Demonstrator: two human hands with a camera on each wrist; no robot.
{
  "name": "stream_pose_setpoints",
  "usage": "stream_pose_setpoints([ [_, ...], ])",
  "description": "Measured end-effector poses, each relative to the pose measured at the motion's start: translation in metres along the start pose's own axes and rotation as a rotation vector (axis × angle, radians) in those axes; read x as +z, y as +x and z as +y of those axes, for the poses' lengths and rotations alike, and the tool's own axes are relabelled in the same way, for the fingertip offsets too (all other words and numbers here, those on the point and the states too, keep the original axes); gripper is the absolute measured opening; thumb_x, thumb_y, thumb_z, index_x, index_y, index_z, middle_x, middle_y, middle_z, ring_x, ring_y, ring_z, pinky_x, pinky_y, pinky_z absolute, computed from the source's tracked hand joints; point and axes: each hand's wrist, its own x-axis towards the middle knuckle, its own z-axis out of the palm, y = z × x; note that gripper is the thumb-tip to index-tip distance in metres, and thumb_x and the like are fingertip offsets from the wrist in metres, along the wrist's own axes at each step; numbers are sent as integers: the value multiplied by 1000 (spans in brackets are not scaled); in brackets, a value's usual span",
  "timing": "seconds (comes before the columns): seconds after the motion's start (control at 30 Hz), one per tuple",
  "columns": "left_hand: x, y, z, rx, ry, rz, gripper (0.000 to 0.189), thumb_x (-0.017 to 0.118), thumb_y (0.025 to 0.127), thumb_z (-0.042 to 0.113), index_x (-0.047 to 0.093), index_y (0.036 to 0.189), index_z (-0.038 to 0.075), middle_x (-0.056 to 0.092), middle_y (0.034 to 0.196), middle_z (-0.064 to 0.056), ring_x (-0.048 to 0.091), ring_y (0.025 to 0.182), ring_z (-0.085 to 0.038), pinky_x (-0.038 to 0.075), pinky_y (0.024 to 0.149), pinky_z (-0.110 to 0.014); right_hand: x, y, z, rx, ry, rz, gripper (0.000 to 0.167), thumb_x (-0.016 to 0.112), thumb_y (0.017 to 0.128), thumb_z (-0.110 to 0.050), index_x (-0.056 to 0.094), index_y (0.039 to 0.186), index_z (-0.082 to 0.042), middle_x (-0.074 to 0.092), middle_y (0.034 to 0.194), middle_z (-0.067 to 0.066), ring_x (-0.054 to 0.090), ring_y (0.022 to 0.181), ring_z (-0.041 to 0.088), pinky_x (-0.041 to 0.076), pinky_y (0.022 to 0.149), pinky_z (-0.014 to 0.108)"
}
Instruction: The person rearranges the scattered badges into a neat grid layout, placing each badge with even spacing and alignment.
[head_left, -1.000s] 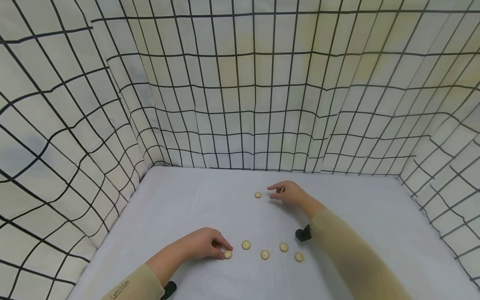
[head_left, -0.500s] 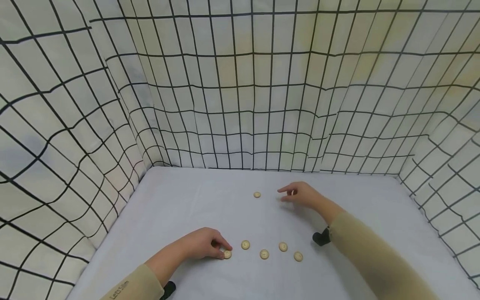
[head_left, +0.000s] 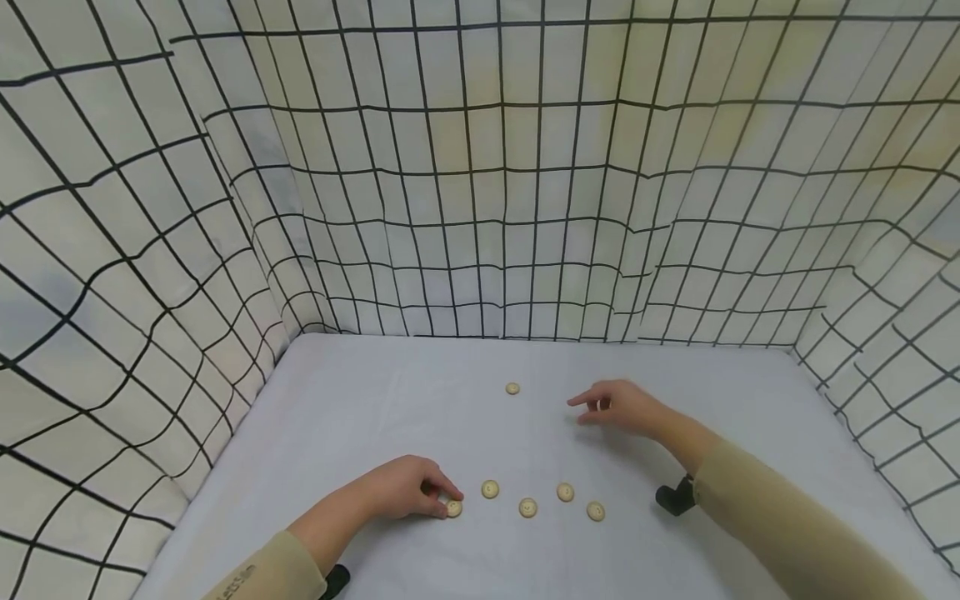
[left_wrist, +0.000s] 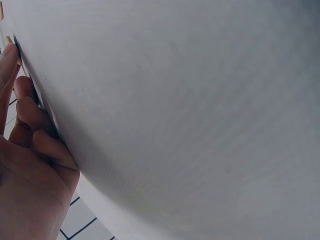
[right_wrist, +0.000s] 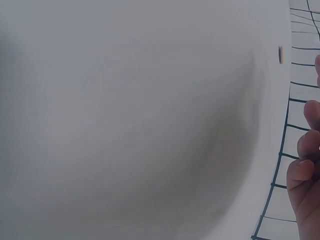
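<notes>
In the head view, my left hand rests low on the table and pinches a cream button between thumb and index finger. Beside it to the right lies another button, with several more like it further right. My right hand hovers above the cloth farther back, fingers loosely bent and holding nothing. To its left, apart from the fingertips, a lone button lies flat; the right wrist view shows a button edge-on beyond the fingers. The left wrist view hides most of the left fingertips' grip.
A white cloth covers the table. Walls of white sheeting with a black grid enclose it at the back and both sides. Between the hands lie loose buttons, among them a middle button and a rightmost button.
My right hand has drawn back to the right and slightly nearer, away from the lone far button. My left hand keeps its pinch in the same place.
</notes>
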Motion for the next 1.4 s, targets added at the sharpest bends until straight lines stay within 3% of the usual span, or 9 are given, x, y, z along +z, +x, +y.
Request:
stream_pose_setpoints([
  [0.7,1,-1,1,8,-11,14,19,81,83,24,79,101,30,58,79,10,52,75,-6,42,68,-27,18,-59,6,-140,71,-83,28,78,85,-29,77,112,-21,58,80,-11,50,74,8,44,65,25],
  [0.87,1,-2,2,14,-16,15,19,81,83,23,79,101,30,58,79,10,51,75,-7,42,68,-28,27,-69,8,-212,88,-102,26,78,86,-26,77,110,-19,59,80,-13,50,73,5,45,64,24],
  [1.4,0,-2,4,10,-16,13,19,81,83,23,80,101,29,58,79,9,51,75,-7,42,69,-28,38,-81,3,-162,75,-166,25,78,84,-32,77,109,-27,60,81,-14,52,73,5,46,66,24],
])
